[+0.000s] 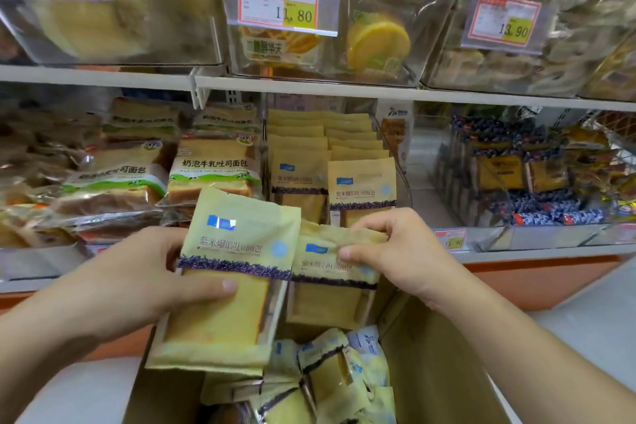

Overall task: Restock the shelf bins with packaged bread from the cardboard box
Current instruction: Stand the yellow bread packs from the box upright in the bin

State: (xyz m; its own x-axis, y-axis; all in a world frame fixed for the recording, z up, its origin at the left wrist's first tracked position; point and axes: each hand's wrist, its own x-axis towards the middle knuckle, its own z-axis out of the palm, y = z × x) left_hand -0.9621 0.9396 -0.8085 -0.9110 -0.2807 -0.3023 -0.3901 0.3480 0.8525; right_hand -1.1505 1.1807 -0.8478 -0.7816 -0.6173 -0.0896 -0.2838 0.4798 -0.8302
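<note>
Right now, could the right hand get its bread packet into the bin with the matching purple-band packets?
Probably yes. The right hand pinches its packet just below that bin, and nothing lies between; the front row looks nearly full, though.

Two hands, the left hand (pixel 137 280) and the right hand (pixel 399 251), are each holding one yellow bread pack (pixel 227 272). One cardboard box (pixel 433 365) is sitting below. Two price tags (pixel 285 2) are hanging above.

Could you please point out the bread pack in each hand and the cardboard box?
Left-hand yellow bread pack (pixel 237 251), head view: printed upper panel.
Right-hand yellow bread pack (pixel 327 299), head view: clear window.
Brown cardboard box (pixel 430 372), head view: right inner wall.
</note>
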